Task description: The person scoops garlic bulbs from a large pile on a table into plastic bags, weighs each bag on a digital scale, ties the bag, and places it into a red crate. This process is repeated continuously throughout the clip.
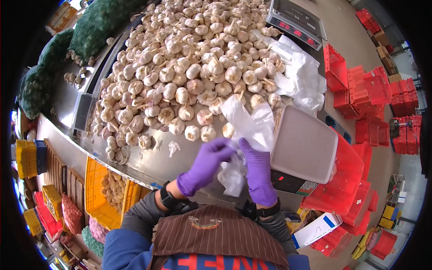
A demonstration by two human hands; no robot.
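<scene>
A white plastic bag (248, 123) is gripped in my right hand (258, 170), purple-gloved, its crumpled lower part hanging over the steel table (162, 158). My left hand (209, 163), gloved too, meets the bag's edge from the left with thumb and fingers together; whether it pinches the film is blurred. Beyond both hands spreads a large heap of garlic bulbs (189, 67). Just right of my right hand stands a digital scale with a bare grey pan (303, 145) and a lit red display. More white plastic bags (298, 74) lie behind it, beside the heap.
A second scale (297, 23) stands at the table's far right. Green mesh sacks (98, 27) lie at the far left. A yellow crate (101, 209) holding bulbs is below the near left edge. Red crates (341, 182) are stacked along the right, near an open white box (317, 229).
</scene>
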